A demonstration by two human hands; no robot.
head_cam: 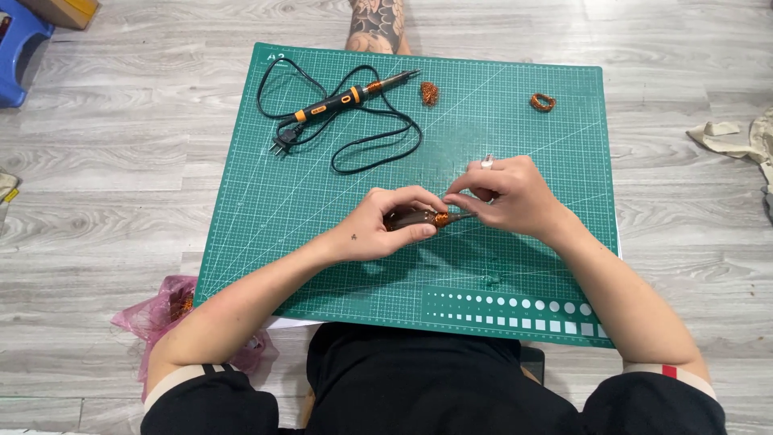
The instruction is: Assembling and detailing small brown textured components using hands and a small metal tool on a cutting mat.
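Note:
My left hand [385, 227] grips a dark soldering iron [419, 217] with an orange collar, held low over the middle of the green cutting mat [515, 282]. My right hand [507, 193], a ring on one finger, pinches the metal tip end of that iron from the right. A second soldering iron [350, 97], black and orange with its black cord looped around it, lies at the mat's far left. A small wad of copper wire [429, 93] sits just right of its tip. A small copper wire coil [543, 101] lies at the far right of the mat.
The mat rests on a grey wood-look floor. A pink plastic bag [157, 314] lies by my left elbow. A blue stool [20, 44] stands at the far left, beige cloth [745, 137] at the right edge, and a tattooed leg [376, 24] beyond the mat.

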